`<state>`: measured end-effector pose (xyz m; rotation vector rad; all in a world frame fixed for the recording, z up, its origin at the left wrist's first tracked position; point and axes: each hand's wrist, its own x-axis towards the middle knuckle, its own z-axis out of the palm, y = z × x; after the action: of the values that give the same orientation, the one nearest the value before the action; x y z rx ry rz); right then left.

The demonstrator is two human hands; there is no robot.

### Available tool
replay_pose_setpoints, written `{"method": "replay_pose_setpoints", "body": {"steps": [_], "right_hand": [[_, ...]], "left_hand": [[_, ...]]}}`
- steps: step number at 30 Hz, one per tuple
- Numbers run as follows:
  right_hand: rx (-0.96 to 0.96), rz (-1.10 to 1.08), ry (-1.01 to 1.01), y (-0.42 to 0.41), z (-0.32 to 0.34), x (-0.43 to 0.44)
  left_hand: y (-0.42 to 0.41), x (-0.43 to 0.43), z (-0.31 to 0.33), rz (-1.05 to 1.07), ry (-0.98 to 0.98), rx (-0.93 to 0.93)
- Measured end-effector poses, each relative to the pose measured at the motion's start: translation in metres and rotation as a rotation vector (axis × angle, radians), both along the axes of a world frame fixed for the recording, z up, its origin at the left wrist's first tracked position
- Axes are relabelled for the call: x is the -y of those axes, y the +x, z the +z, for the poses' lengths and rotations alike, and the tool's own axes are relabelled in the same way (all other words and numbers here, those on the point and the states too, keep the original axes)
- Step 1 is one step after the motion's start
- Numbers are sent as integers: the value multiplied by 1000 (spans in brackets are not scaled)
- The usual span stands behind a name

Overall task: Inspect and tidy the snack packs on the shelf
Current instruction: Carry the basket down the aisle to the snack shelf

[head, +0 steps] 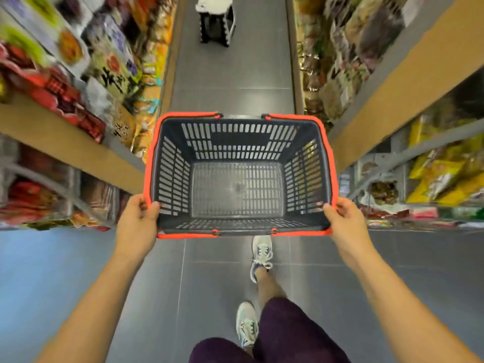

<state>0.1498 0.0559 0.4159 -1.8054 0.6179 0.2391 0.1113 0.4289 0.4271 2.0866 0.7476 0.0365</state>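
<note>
Two basket [237, 138] corners in left hand [136, 224] and right hand [345, 224], thumbs inside.

The snack packs [78, 82] on the left shelves are smearing into blur, their print not reading, and the yellow packs [442, 176] on the right are showing too soft to name. The picture's top edge is cutting off the stool [217, 24]. The left hand [137, 226] and right hand [345, 226] are gripping the basket [237, 138] with fingers curling out of sight beneath its rim.
</note>
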Motion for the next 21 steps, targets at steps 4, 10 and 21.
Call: {"method": "replay_pose_setpoints", "body": {"steps": [4,10,21], "right_hand": [[21,11,17,83,17,-14],[85,31,-62,215,38,-33],[63,-102,23,452,50,-111]], "left_hand": [[85,-14,21,35,-89,38],[218,-34,42,8,-97,30],[476,-113,48,4,-224,-7]]}}
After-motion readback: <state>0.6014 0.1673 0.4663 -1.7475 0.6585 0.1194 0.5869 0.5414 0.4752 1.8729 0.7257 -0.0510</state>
